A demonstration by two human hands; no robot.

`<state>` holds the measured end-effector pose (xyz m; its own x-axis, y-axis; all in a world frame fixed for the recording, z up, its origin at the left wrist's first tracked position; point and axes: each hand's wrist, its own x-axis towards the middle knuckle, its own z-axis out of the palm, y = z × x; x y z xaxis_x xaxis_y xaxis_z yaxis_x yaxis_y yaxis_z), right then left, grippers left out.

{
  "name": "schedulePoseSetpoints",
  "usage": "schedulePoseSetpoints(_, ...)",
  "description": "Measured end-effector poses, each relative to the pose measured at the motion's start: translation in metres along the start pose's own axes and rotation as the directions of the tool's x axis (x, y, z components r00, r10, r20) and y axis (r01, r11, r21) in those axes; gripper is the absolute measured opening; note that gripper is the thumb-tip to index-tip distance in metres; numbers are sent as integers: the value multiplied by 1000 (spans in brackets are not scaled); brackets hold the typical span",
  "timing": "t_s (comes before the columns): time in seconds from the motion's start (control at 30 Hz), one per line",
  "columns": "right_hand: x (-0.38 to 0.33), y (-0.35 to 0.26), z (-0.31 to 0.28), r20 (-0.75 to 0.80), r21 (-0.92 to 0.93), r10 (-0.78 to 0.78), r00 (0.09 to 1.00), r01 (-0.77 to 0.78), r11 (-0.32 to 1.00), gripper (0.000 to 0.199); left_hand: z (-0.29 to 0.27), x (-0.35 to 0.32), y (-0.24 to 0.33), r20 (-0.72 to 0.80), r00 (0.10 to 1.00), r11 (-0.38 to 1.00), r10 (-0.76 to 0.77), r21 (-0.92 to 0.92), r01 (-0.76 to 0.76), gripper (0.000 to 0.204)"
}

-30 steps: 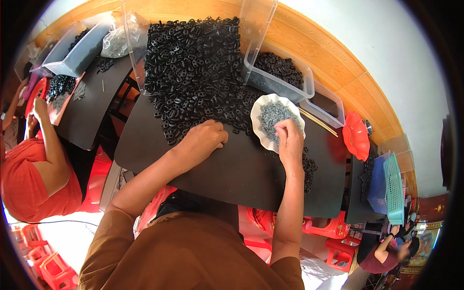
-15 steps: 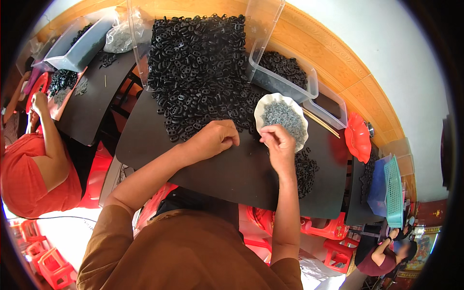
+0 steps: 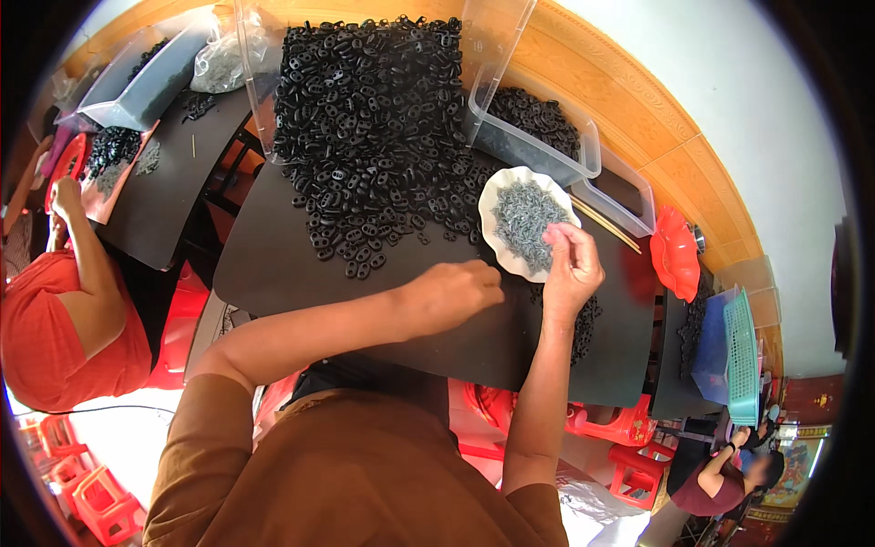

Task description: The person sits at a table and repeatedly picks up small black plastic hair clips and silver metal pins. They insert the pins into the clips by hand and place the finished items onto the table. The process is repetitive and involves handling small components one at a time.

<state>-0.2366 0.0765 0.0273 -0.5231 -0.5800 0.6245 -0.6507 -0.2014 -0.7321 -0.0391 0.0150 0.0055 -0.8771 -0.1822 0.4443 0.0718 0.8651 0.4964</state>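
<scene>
Grey slivers (image 3: 524,223) fill our scalloped bowl (image 3: 486,219) on the table (image 3: 273,264), just right of the big heap of black pieces (image 3: 374,128). Our right hand (image 3: 574,266) has thumb and fingertips pressed together over the bowl's right side; we cannot tell whether they pinch a sliver. Our left hand (image 3: 453,294) is curled, its contents hidden. We could tip the bowl if our wrist caught its rim, or lose a sliver among the black pieces through a loose grip.
</scene>
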Motion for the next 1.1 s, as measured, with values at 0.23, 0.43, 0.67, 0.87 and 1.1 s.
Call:
schedulePoseSetpoints(0.23, 8, -1, -11, -88, -218, -163, 983, 141, 966, 5, 31, 14, 11, -30, 982, 970, 187, 163, -180, 11)
schedulePoseSetpoints(0.43, 1, -5, -3, -15, -107, -156, 988, 153, 982, 7, -4, -13, 8, 39, 997, 998, 61, -19, -60, 7)
schedulePoseSetpoints(0.67, -10, -19, 18, 173, -64, -195, 965, 209, 976, 8, -12, -20, 3, 51, 997, 995, -53, 86, 49, 21)
schedulePoseSetpoints(0.87, -17, -14, 23, 307, 127, -34, 951, -5, 992, 5, -17, -20, -25, -151, 949, 916, -276, -341, 212, 14)
schedulePoseSetpoints(1.1, -22, -27, 25, 538, 248, 147, 830, -323, 913, 1, -29, -16, -31, 149, 826, 309, -544, -879, 362, 11)
